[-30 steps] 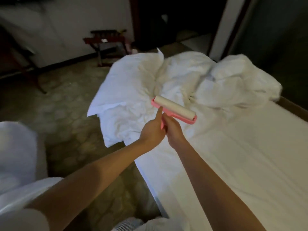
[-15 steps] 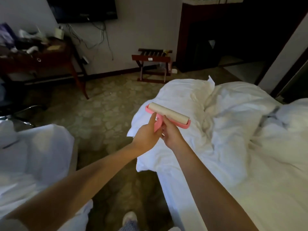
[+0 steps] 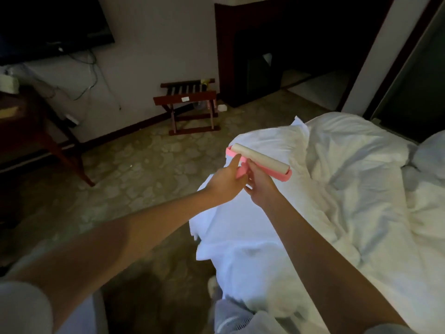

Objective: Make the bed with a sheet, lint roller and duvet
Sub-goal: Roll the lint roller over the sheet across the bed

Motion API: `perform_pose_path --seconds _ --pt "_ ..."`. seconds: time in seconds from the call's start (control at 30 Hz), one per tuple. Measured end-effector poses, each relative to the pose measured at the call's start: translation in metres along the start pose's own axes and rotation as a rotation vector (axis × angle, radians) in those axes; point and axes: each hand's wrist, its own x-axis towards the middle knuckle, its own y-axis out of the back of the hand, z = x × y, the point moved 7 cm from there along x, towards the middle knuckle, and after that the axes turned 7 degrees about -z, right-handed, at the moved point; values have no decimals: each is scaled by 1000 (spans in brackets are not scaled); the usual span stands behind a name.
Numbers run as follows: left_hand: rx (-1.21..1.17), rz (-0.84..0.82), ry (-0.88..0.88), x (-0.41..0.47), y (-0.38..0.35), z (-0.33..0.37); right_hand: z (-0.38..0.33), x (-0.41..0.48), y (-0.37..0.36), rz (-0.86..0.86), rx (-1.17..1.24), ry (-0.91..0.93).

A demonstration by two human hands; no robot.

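Over the near-left corner of the bed, a lint roller (image 3: 258, 162) is held up in mid-air by both hands, clear of the bedding below. Its pale roll is seen lying slantwise in a pink frame; the short pink handle is mostly covered by the hands. The left hand (image 3: 225, 182) is wrapped on the handle from the left, w/ the index finger laid straight along the frame's near edge. Its other fingers are curled under & can't be made out one by one. The right hand (image 3: 261, 189) is closed on the handle from the right, fingers bent together round it. Its fingertips are hidden, so exact contact cannot be told.

A crumpled white duvet (image 3: 349, 189) is heaped across the bed, one corner hanging off the near-left edge toward the carpet (image 3: 134, 169). Whether a sheet lies beneath cannot be told: white on white, folds blur together. At far right a pillow-like shape (image 3: 431, 153) is cut off by the frame edge.

Room is dim. A wooden luggage rack (image 3: 190, 104) is seen against the far wall. A dark TV (image 3: 48, 25) is cropped at top left, w/ cables (image 3: 91, 75) dangling beneath. A desk (image 3: 29, 131) at left is partly lost in shadow. Near bottom centre a shoe (image 3: 213, 284) is only vaguely made out, and a pale sleeve (image 3: 21, 307) is cropped at the bottom-left corner.
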Motion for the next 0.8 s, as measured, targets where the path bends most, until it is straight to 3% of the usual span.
perform_pose_path --seconds 0.07,0.17,0.23,0.5,0.63,0.8 --pt "39 -33 -28 51 22 -9 -28 35 -3 217 131 140" --pt "52 -21 -101 121 52 -13 -60 96 -23 44 182 124" --pt "10 -22 -145 157 67 -11 -84 127 -13 47 193 150" --pt "-181 -159 -278 272 85 -28 -122 224 -10 358 148 191" --pt "-329 -258 -252 341 91 -51 -141 276 -15 464 116 210" --pt "-307 -340 -324 441 133 -77 -175 369 -33 546 147 219"
